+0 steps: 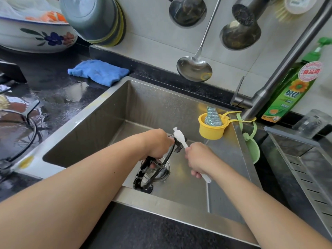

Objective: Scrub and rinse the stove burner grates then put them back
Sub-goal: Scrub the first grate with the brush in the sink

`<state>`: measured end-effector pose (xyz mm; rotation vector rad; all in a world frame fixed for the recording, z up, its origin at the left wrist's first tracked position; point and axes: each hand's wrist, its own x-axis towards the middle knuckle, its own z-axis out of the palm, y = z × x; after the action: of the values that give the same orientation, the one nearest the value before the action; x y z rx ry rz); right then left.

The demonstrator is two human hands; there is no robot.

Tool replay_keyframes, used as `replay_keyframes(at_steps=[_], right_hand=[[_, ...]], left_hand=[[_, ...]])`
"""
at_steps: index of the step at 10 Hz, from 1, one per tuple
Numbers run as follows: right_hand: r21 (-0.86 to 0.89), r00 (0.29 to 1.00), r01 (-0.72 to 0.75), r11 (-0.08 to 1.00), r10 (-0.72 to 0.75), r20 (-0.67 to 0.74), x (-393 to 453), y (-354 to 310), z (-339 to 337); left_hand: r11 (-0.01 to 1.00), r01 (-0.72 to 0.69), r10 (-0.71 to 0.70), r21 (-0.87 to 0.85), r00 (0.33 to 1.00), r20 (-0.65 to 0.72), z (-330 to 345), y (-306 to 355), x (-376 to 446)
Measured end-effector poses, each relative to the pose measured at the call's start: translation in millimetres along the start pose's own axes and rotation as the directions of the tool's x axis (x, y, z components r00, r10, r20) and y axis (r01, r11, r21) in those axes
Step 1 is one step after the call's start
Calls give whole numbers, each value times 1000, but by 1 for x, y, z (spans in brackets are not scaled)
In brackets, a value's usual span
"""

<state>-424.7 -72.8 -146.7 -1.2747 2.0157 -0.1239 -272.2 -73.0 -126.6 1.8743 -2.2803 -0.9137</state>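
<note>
Stainless sink (107, 112) set into dark wet counter (53, 90), tiled wall behind hung with ladles; faucet (280, 69) arching in from the far right, no water seen running; green detergent bottle (294, 90) beside its base; yellow cup (212, 128) with a scouring pad clipped at the sink's far right edge; blue cloth (98, 71) folded on the counter to the far left.

Scrubbing step in hand, judging by the layout: burner grate (143, 175), a black ring with prongs, stood on edge over the drain near the sink's front wall; second grate (21, 123) apparently on the stove at the left edge.

Left hand (158, 144) curled round the grate's upper rim, steadying it upright; right hand (197, 159) closed in a fist round the handle of a white brush (179, 136), bristle head laid against a top prong just beside the left knuckles.

Next, probably: working round the remaining prongs, turning the ring in the left grip; then opening the faucet for rinsing.
</note>
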Motion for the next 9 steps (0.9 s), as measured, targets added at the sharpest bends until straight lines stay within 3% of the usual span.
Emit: replay_keyframes(at_steps=[1, 2, 3, 5, 6, 7, 9], right_hand=[[82, 997, 71, 994, -71, -10, 1, 4, -3], [103, 993, 72, 992, -81, 88, -12, 10, -2], [101, 976, 59, 993, -78, 202, -26, 14, 3], [304, 981, 93, 948, -140, 137, -18, -2, 2], [306, 969, 20, 952, -94, 229, -19, 5, 6], [201, 950, 30, 979, -90, 297, -27, 13, 9], [225, 969, 58, 973, -109, 223, -21, 8, 3]], left_hand=[[998, 22, -19, -51, 997, 71, -3, 2, -9], [962, 89, -86, -257, 996, 23, -2, -3, -10], [951, 103, -98, -291, 995, 30, -2, -7, -8], [943, 79, -69, -323, 997, 40, 8, 5, -6], [944, 91, -95, -318, 995, 2, 5, 3, -5], [916, 142, -137, -375, 990, 42, -2, -6, -4], [877, 155, -131, -455, 988, 84, 4, -1, -5]])
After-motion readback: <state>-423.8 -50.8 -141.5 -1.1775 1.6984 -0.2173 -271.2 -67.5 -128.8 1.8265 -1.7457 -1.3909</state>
